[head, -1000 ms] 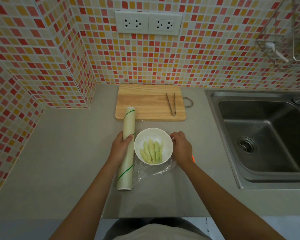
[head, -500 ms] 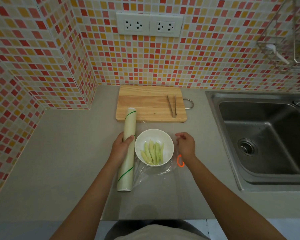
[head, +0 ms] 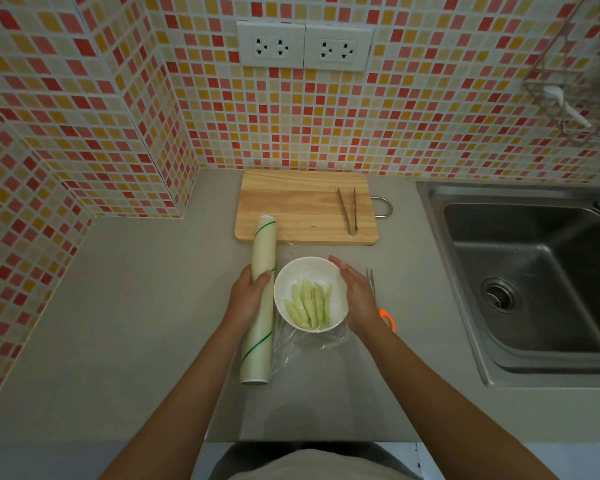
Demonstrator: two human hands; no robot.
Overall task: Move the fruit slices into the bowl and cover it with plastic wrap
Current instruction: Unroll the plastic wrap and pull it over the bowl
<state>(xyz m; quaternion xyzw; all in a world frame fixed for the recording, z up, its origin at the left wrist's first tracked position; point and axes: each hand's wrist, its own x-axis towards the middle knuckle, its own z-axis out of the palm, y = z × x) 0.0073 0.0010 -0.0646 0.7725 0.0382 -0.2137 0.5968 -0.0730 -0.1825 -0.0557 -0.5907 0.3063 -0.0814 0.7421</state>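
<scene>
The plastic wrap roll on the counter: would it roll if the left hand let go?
Probably. The roll is a long round tube lying on the smooth counter, so a nudge could set it rolling. It looks light. The left hand holding it and the bowl alongside should check it.

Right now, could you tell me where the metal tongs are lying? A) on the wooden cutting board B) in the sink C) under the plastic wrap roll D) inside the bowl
A: the tongs lie on the right part of the wooden cutting board, behind the bowl.
</scene>
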